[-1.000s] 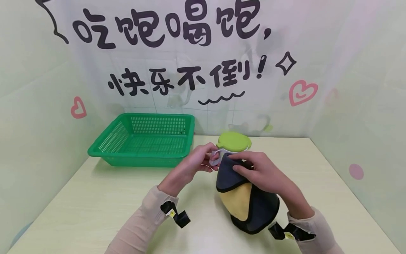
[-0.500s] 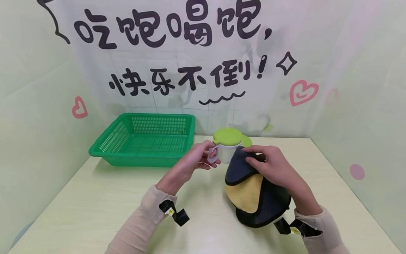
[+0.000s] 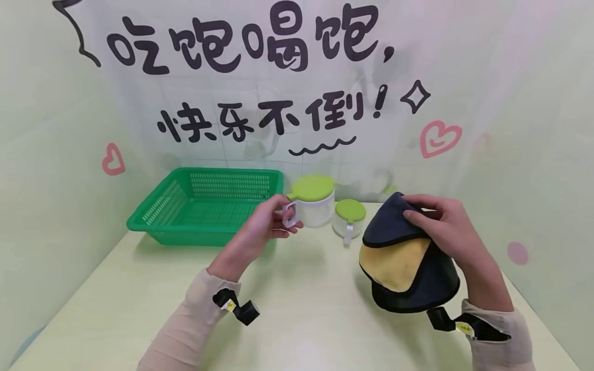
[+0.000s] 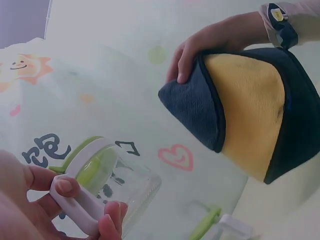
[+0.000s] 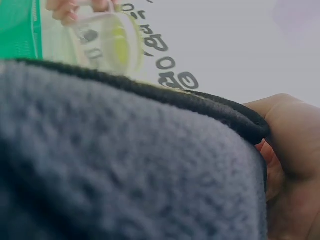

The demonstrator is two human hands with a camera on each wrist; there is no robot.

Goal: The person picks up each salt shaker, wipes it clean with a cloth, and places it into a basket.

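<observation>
My left hand (image 3: pixel 266 221) grips the white handle of a clear jar (image 3: pixel 316 212) with a green lid, its fingers curled through the handle in the left wrist view. The jar is raised at the back of the table, just right of the basket. My right hand (image 3: pixel 447 226) pinches the top of a folded cleaning cloth (image 3: pixel 394 265), dark blue and yellow with black edging, hanging over the table's right side. Up close in the right wrist view, the fuzzy cloth (image 5: pixel 125 160) hides most of the scene. A smaller green-lidded jar (image 3: pixel 349 211) stands between the two hands.
A green plastic basket (image 3: pixel 204 237) stands at the back left, close to the left hand. A printed curtain (image 3: pixel 260 154) hangs behind the pale table (image 3: pixel 301 309), and walls rise on both sides.
The left hand has carried the larger jar leftward, off the line of the smaller jar, which now shows fully. The right hand has moved right with the cloth, away from the jars.
</observation>
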